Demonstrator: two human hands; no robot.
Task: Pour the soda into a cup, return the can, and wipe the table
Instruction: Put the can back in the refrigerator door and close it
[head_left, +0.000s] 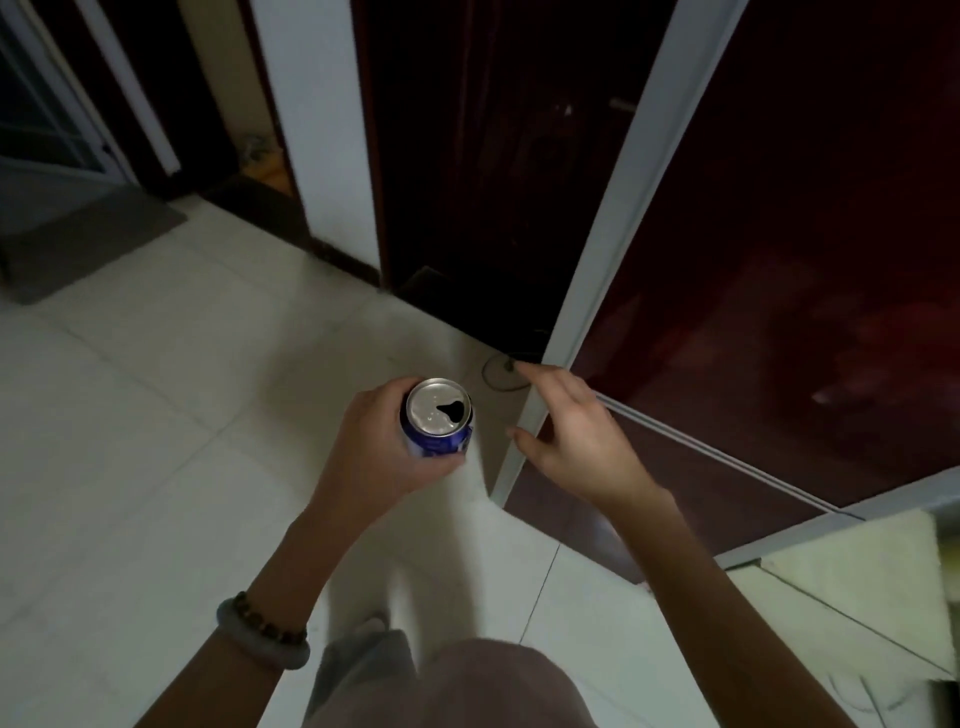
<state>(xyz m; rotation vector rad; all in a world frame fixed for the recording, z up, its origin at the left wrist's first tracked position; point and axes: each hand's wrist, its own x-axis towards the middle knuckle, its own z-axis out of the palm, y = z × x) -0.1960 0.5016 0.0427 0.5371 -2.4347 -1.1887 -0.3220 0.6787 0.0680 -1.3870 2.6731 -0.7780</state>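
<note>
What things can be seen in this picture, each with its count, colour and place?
blue aluminium soda can with a silver top: one, blue and silver, opened, upright in the left hand.
dark red glossy door with a white edge strip: one, dark red and white, right side of the view.
white tiled floor: one, white, below everything.
grey flat floor mat: one, grey, far left on the floor.
pale green bangle: one, left wrist.
brown bead bracelet: one, left wrist, beside the bangle.
left hand: one, grips the can.
right hand: one, fingers relaxed, at the door's white edge; contact unclear.
</note>
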